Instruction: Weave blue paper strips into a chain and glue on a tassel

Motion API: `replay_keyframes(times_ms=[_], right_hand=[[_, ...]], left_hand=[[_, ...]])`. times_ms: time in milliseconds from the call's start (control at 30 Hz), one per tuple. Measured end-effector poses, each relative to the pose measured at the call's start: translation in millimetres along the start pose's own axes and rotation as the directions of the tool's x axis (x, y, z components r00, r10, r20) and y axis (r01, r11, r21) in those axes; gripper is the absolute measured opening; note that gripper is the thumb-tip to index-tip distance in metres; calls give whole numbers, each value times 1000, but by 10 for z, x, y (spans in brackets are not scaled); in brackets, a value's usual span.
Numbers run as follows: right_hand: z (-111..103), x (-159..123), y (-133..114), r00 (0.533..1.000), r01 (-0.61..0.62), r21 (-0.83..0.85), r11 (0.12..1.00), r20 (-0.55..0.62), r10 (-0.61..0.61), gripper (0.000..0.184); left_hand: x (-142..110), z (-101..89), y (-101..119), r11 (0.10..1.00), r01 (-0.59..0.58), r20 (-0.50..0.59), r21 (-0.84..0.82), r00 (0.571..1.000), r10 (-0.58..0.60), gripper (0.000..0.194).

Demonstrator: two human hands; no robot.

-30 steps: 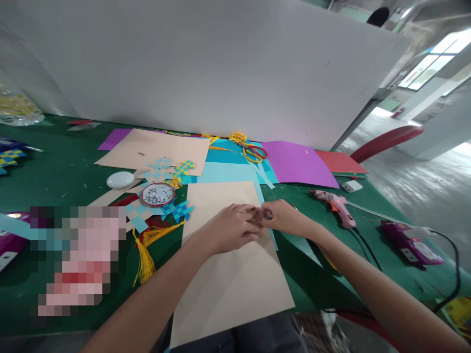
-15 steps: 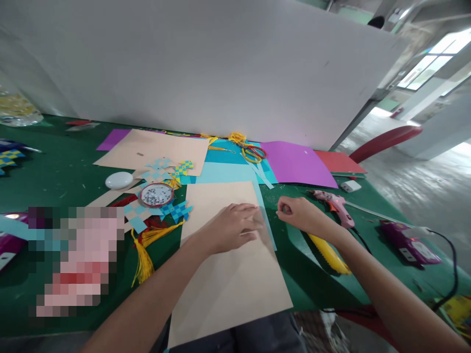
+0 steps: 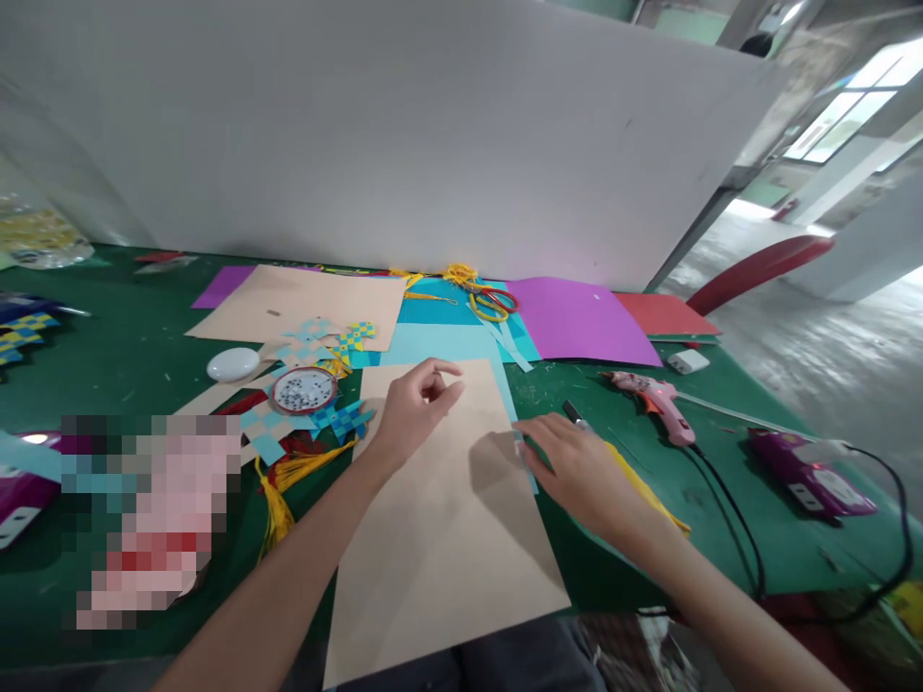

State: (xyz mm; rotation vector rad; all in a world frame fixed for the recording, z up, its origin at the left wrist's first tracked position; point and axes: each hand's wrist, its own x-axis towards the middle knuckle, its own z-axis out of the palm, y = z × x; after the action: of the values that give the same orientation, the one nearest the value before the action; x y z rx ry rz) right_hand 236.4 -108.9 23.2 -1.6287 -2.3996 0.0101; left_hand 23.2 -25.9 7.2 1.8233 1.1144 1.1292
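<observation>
A sheet of beige paper (image 3: 439,538) lies in front of me, its near end overhanging the table edge. Light blue paper (image 3: 509,392) peeks out along its right side. Over the upper left part of the beige sheet is my left hand (image 3: 422,408), thumb and forefinger apart, nothing held. My right hand (image 3: 573,466) is open, its fingertips at the sheet's right edge. Partly hidden by my right hand and forearm is a yellow utility knife (image 3: 649,490). A dark-tipped end of something (image 3: 575,415) shows just beyond that hand.
Right of my hands are a pink glue gun (image 3: 660,404) with its cord and a purple power strip (image 3: 811,476). At left sit a dish of small beads (image 3: 304,390), woven paper pieces (image 3: 342,420) and yellow tassels (image 3: 274,505). Scissors (image 3: 494,303) and coloured sheets (image 3: 581,322) lie behind.
My right hand moved away to the right from beside my left hand, then came back to the sheet's right edge, its fingers straightening. My left hand shifted left from its place on the sheet.
</observation>
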Motion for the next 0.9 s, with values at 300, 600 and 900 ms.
replay_keyframes(times_ms=[300, 600, 900], right_hand=[[263, -238, -322, 971, 238, 5, 971, 19, -238, 49], [326, -265, -429, 968, 249, 0, 969, -35, -249, 47], [259, -74, -268, 995, 18, 140, 990, -99, -4, 27]], left_hand=[[-43, 114, -160, 823, -349, 304, 449, 925, 227, 24], [-46, 120, -151, 799, -342, 298, 494, 930, 214, 27], [-35, 134, -189, 784, -349, 317, 514, 926, 205, 27]])
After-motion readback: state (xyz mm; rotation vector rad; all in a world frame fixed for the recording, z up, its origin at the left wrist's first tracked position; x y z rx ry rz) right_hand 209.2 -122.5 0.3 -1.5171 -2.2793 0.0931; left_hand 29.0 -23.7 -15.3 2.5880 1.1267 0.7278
